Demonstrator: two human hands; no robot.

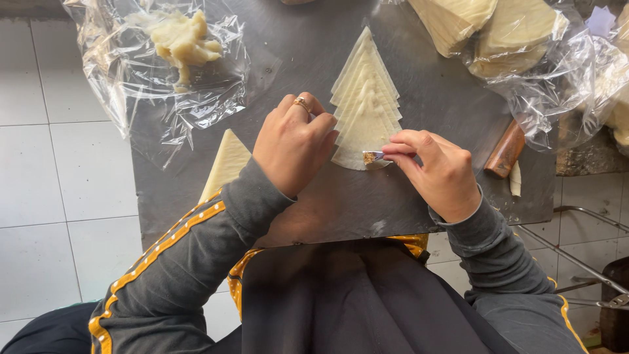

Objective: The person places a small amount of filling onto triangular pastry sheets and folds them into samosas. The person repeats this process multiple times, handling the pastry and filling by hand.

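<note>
A fanned row of several pale triangular pastry sheets lies on a dark metal board across my lap. My left hand, with a ring on one finger, rests fingers-down on the left edge of the nearest sheet. My right hand grips a small metal spoon whose tip carries brownish filling at the wide bottom edge of that sheet. Both sleeves are grey with yellow stripes.
A clear plastic bag holding a lump of dough sits at the back left. A single folded triangle sheet lies left of my arm. Bagged stacks of sheets stand back right, with a wooden handle below them. White floor tiles surround the board.
</note>
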